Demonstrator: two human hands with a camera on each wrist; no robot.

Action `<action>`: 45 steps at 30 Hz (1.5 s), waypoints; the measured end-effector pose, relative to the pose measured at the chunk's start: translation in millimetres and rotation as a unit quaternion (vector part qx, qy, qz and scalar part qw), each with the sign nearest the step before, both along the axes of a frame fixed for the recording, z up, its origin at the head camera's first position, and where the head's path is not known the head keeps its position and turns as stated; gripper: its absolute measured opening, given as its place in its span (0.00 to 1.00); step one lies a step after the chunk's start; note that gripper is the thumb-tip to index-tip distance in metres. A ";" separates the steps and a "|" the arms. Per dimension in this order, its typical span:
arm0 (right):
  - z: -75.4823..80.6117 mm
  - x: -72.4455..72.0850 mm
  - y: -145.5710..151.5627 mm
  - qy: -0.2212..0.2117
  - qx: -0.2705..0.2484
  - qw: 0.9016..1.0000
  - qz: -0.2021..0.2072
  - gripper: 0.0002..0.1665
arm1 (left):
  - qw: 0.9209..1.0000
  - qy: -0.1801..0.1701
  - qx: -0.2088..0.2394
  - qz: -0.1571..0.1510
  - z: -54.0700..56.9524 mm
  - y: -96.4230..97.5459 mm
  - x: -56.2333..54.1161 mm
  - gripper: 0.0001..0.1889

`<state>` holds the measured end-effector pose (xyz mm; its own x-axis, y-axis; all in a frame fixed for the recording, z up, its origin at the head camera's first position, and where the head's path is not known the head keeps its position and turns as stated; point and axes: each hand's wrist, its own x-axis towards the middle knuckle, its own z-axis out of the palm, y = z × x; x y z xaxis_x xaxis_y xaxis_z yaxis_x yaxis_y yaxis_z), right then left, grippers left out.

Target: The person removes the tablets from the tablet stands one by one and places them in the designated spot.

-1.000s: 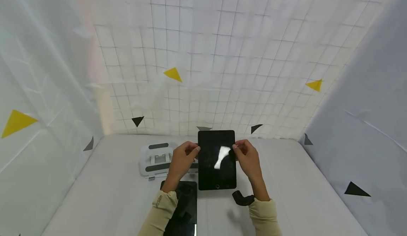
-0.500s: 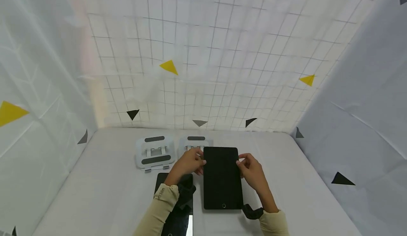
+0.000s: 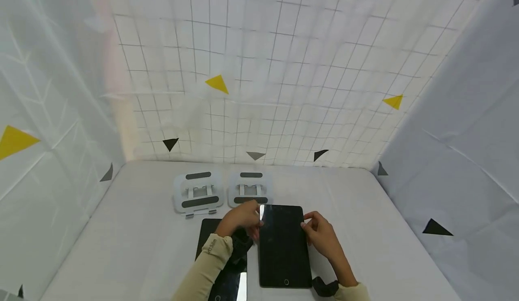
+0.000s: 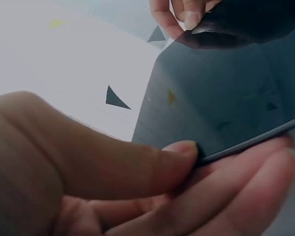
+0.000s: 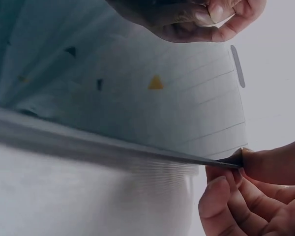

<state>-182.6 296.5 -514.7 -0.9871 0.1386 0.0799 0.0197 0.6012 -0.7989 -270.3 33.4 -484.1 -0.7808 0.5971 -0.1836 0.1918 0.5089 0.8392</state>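
Both hands hold a black tablet (image 3: 285, 247) by its two long edges, near its far end. My left hand (image 3: 245, 217) pinches the left edge, thumb on the screen and fingers underneath, as the left wrist view shows. My right hand (image 3: 322, 238) pinches the opposite edge between thumb and fingers. In the right wrist view the tablet (image 5: 137, 98) has its held side above the white surface; whether its near end touches the table cannot be told. A second black tablet (image 3: 229, 285) lies on the table to the left, partly hidden by the left forearm.
Two light grey folding stands with dark pads, a left one (image 3: 175, 197) and a right one (image 3: 232, 193), lie flat beyond the hands. The white table (image 3: 121, 247) is enclosed by a gridded back wall (image 3: 300, 89) and pale side sheets with yellow and black triangles.
Both hands have brought the tablet down and closer to the person, from in front of the stands. The right stand, mostly covered before, now shows. The second tablet stays on the table.
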 end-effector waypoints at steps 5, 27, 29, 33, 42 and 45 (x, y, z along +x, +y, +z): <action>-5.0 2.6 -1.0 -0.019 -0.004 1.000 0.005 0.10 | 1.000 -0.003 -0.013 -0.021 -4.6 0.8 -0.7 0.15; -7.0 -2.3 -4.5 -0.033 0.044 0.997 0.058 0.07 | 0.995 -0.007 -0.101 0.000 -6.8 0.7 1.6 0.12; -7.2 -2.1 -4.5 -0.036 0.046 0.997 0.059 0.07 | 0.994 0.002 -0.112 0.004 -6.9 0.6 2.3 0.13; -6.9 -2.1 -4.5 -0.034 0.053 0.996 0.062 0.07 | 0.992 0.019 -0.122 0.011 -8.0 -0.1 3.6 0.15; -9.1 -1.4 -2.5 -0.022 0.070 0.995 0.067 0.08 | 0.992 0.032 -0.120 0.023 -7.3 -1.2 4.5 0.15; -10.5 -0.8 -2.1 -0.023 0.065 0.995 0.070 0.09 | 0.991 0.034 -0.127 0.023 -6.9 -1.4 5.0 0.15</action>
